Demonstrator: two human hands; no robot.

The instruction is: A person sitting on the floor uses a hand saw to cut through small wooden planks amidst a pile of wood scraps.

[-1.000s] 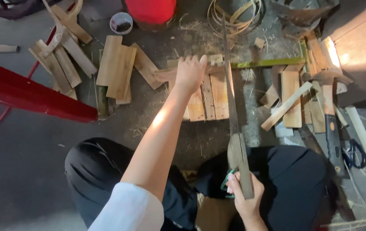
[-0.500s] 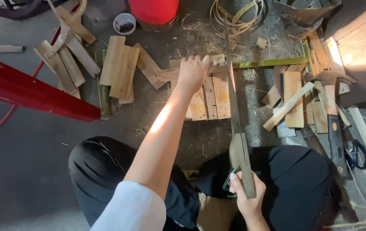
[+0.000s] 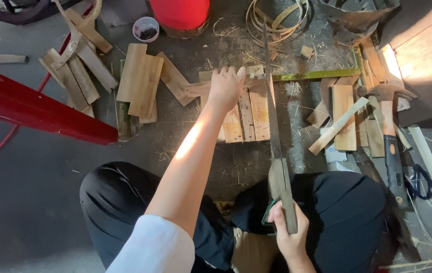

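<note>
A bright red beam (image 3: 34,108) and a red bucket (image 3: 180,12) stand out; the bamboo strip (image 3: 312,75) is green, the slats (image 3: 246,114) pale tan, the trousers (image 3: 120,202) black, the sleeve (image 3: 150,247) white.

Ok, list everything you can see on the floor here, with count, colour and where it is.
Handsaw: one, grey blade, centre, across the strip.
Bamboo strip: one, green, top centre.
Short slats: several, tan, under the saw.
Loose slats: several, tan, upper left.
Hammer: one, black and orange grip, right.
Scissors: one, dark, far right.
Small cup: one, pale, top.
Bucket: one, red, top.
Red beam: one, left.
Left hand: pressing the strip.
Right hand: gripping the saw handle.
</note>
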